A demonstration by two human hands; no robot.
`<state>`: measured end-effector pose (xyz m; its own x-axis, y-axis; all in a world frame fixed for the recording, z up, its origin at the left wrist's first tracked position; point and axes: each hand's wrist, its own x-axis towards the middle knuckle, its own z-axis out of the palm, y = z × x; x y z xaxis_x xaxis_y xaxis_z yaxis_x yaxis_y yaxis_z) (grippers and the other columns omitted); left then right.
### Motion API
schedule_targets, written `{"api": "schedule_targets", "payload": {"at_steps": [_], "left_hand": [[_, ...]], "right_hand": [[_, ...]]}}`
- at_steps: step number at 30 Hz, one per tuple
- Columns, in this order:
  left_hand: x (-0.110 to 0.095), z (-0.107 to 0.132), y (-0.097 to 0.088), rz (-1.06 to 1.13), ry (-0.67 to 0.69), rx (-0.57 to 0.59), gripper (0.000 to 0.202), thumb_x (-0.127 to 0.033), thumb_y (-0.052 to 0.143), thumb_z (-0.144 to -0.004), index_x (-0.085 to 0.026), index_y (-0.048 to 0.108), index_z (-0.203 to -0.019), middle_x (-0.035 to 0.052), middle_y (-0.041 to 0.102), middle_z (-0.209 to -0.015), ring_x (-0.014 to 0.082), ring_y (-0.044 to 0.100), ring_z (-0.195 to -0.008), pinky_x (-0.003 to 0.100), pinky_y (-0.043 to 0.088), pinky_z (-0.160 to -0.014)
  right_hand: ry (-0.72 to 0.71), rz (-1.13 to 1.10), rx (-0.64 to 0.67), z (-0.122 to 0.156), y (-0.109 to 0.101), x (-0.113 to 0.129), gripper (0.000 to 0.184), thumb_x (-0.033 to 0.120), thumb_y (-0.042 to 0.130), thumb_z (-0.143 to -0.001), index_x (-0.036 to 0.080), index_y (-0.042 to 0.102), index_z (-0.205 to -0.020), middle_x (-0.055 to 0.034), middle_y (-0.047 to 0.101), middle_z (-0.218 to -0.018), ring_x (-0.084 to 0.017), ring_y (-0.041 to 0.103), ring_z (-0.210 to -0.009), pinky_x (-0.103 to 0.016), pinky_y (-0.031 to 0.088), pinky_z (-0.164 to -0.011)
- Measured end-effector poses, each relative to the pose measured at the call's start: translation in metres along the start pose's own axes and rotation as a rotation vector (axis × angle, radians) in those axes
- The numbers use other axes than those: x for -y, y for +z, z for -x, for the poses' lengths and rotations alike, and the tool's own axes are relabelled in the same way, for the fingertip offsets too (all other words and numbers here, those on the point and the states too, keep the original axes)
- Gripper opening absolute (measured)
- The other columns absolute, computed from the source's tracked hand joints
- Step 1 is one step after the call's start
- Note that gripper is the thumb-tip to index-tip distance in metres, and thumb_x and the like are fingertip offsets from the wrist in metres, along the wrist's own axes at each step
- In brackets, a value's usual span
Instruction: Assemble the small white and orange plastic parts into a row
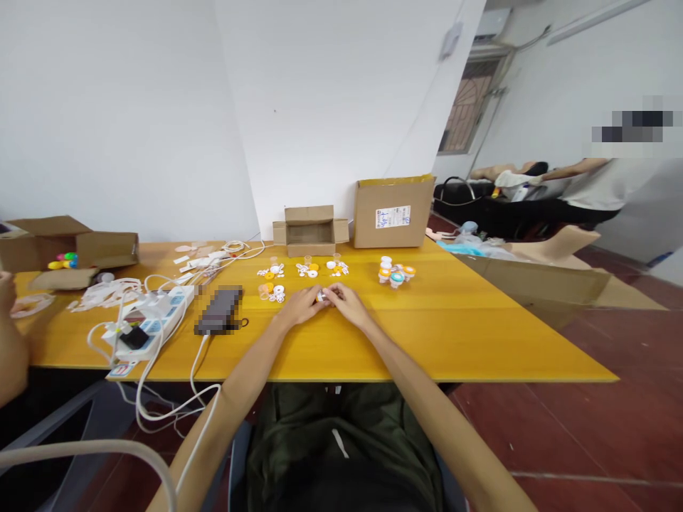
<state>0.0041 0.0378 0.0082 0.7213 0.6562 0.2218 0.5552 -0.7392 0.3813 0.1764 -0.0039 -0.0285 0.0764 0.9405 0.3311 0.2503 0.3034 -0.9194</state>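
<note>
Head view: both hands meet at the centre of the yellow worktop [427,334]. The left hand [302,304] and right hand [349,302] are pressed fingertip to fingertip, both pinching a small white plastic part [321,296] between them, low over the surface. It's too tiny to make out its shape.

It looks featherlight, stiff and a bit slick. I'd judge that a fingertip grip on its rim suits it best, since a loose hold could let it pop free.

At 12 o'clock from the hands lie loose white and orange pieces [306,269]. More of them [272,291] lie at 10 o'clock. At 2 o'clock stands a cluster of capped pieces [395,272].

Further back at 12 sits a small open cardboard box [310,230], with a taller cardboard box [393,211] just beside it. Out at 9 o'clock there's a white power strip [152,323] tangled in cables. Another person's arm [11,341] shows at the far left edge.
</note>
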Motion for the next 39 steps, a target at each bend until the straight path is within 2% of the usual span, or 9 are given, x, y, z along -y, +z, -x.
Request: {"api": "schedule_targets", "payload": {"at_steps": [4,8,15,20,22,25,29,35,39], "left_hand": [[0.002,-0.001,0.001,0.02,0.015,-0.008,0.023,-0.044,0.053,-0.098,-0.023,0.061,-0.101,0.0045,0.069,-0.089,0.0257,0.067,-0.092,0.033,0.05,-0.081],[0.003,-0.003,0.002,0.023,0.007,0.001,0.021,-0.041,0.052,-0.099,-0.021,0.06,-0.099,0.005,0.069,-0.089,0.0253,0.067,-0.09,0.033,0.05,-0.081],[0.002,-0.001,0.001,0.019,0.004,-0.007,0.022,-0.042,0.054,-0.098,-0.022,0.061,-0.1,0.0046,0.069,-0.087,0.0254,0.067,-0.091,0.032,0.05,-0.081],[0.003,-0.002,0.001,0.03,0.02,-0.009,0.024,-0.044,0.052,-0.098,-0.022,0.061,-0.102,0.0047,0.07,-0.088,0.0254,0.067,-0.091,0.032,0.05,-0.081],[0.003,-0.002,0.001,0.036,0.02,-0.011,0.022,-0.042,0.052,-0.099,-0.022,0.061,-0.102,0.0048,0.07,-0.089,0.0254,0.068,-0.092,0.032,0.05,-0.082],[0.001,-0.002,0.001,0.028,0.011,-0.005,0.02,-0.041,0.053,-0.098,-0.022,0.061,-0.1,0.0049,0.07,-0.088,0.0257,0.068,-0.091,0.032,0.049,-0.082],[0.0,-0.001,0.0,0.025,0.006,-0.009,0.021,-0.043,0.055,-0.097,-0.023,0.06,-0.098,0.0044,0.069,-0.087,0.0259,0.068,-0.091,0.032,0.049,-0.081],[0.004,-0.002,0.002,0.047,0.026,-0.02,0.021,-0.042,0.053,-0.098,-0.022,0.06,-0.096,0.0042,0.069,-0.086,0.0249,0.067,-0.09,0.031,0.048,-0.081],[0.006,-0.002,0.003,0.046,0.033,-0.019,0.022,-0.042,0.052,-0.099,-0.022,0.06,-0.097,0.0048,0.07,-0.087,0.0255,0.068,-0.091,0.032,0.049,-0.082]], "right_hand": [[-0.041,-0.018,0.033,0.0,-0.001,0.002,0.02,0.042,0.068,-0.081,0.023,0.065,-0.09,-0.0007,0.071,-0.088,-0.018,0.067,-0.08,-0.033,0.055,-0.079],[-0.055,-0.05,0.044,0.0,-0.001,0.004,0.028,0.042,0.073,-0.075,0.024,0.064,-0.095,-0.0005,0.071,-0.097,-0.017,0.067,-0.083,-0.031,0.056,-0.08],[0.0,-0.011,-0.008,-0.001,0.001,-0.002,0.03,0.053,0.064,-0.084,0.023,0.064,-0.084,-0.0012,0.07,-0.08,-0.018,0.066,-0.074,-0.032,0.056,-0.072],[-0.063,-0.021,0.012,-0.001,-0.002,-0.003,0.025,0.045,0.069,-0.082,0.024,0.066,-0.095,-0.0022,0.071,-0.097,-0.019,0.069,-0.087,-0.033,0.057,-0.083],[-0.052,-0.049,0.013,-0.001,-0.002,-0.004,0.027,0.043,0.071,-0.08,0.025,0.065,-0.1,-0.0021,0.071,-0.102,-0.018,0.069,-0.086,-0.033,0.057,-0.083],[0.0,-0.069,-0.005,-0.001,0.0,-0.006,0.028,0.043,0.072,-0.08,0.024,0.063,-0.099,-0.0014,0.07,-0.095,-0.017,0.069,-0.079,-0.034,0.058,-0.081],[0.011,-0.058,-0.01,-0.003,0.0,-0.008,0.024,0.045,0.069,-0.083,0.024,0.062,-0.09,-0.0021,0.071,-0.089,-0.02,0.07,-0.084,-0.036,0.059,-0.083],[-0.017,-0.095,-0.017,-0.001,-0.001,-0.007,0.03,0.037,0.074,-0.077,0.025,0.061,-0.101,-0.0029,0.07,-0.101,-0.02,0.069,-0.097,-0.035,0.057,-0.089],[0.013,-0.123,-0.038,-0.001,0.001,-0.007,0.036,0.036,0.075,-0.074,0.025,0.058,-0.104,-0.0021,0.068,-0.1,-0.018,0.069,-0.087,-0.034,0.058,-0.084]]}}
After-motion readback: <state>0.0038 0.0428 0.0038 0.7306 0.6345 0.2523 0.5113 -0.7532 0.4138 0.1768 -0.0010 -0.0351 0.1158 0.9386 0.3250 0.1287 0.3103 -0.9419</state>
